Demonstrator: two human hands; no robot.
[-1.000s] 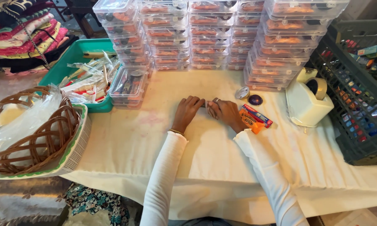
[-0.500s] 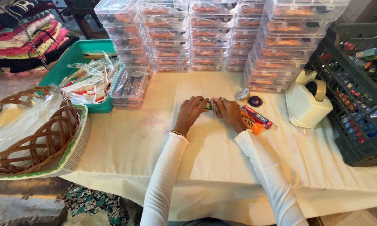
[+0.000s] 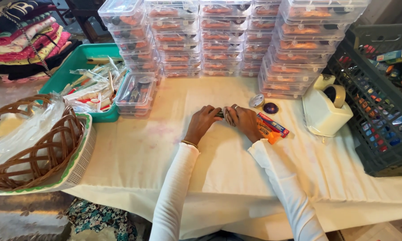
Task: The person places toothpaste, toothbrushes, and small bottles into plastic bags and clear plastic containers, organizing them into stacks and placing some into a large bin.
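My left hand (image 3: 203, 122) and my right hand (image 3: 243, 121) rest side by side on a cream tablecloth (image 3: 174, 169), fingers curled around a small dark object (image 3: 221, 114) held between them; most of it is hidden. Both arms wear white sleeves, and a bracelet sits on my left wrist. Just right of my right hand lie an orange packet (image 3: 266, 133) and a red-and-blue packet (image 3: 273, 124). A small round tin (image 3: 256, 101) and a dark round lid (image 3: 270, 108) lie beyond my right hand.
Stacks of clear plastic boxes (image 3: 236, 40) line the far side. A white tape dispenser (image 3: 325, 110) and a dark crate (image 3: 379, 102) stand right. A green tray (image 3: 76, 60) of wrapped items, a clear box (image 3: 135, 93) and a wicker basket (image 3: 29, 147) sit left.
Both hands have stayed together at the same spot, with only small finger movements around the object between them.
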